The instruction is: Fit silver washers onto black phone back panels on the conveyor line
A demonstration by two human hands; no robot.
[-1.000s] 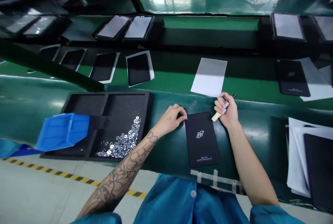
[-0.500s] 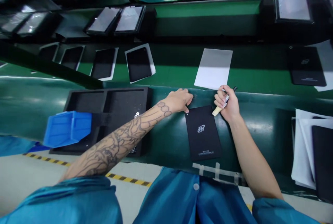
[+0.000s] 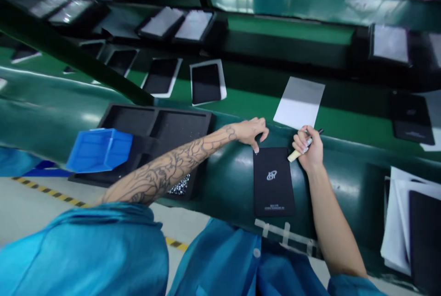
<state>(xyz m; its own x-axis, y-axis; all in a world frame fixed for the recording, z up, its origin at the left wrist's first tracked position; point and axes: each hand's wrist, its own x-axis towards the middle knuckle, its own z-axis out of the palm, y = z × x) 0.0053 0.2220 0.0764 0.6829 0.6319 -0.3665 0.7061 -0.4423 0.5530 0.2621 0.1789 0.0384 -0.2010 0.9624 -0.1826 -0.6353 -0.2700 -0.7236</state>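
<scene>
Near the centre of the frame, the left hand [image 3: 253, 131] is now resting its thumb at the upper-left corner of a flat, black, rectangular panel with a silver logo [image 3: 273, 190], its fingers lifting clear and curling loosely instead of pinching there as a second ago — so handling at that corner seems to be turning from pinching to pressing. Just beside the upper-right corner, the right hand [image 3: 310, 149] is clenching one slim stick with a pale yellow end [image 3: 294, 155]. One logo panel is lying between the hands on the green tabletop [image 3: 223, 186]. At left, one blue plastic bin [image 3: 98, 163] is overlapping one black compartmented tray [image 3: 186, 124]; small shiny metal washers [image 3: 181, 186] are lying there, uncountable behind the forearm. One bare white rectangular sheet [image 3: 299, 102] is lying upper right of centre; five dark panels on white sheets [image 3: 206, 84] are showing upper left — some partly hidden.
</scene>
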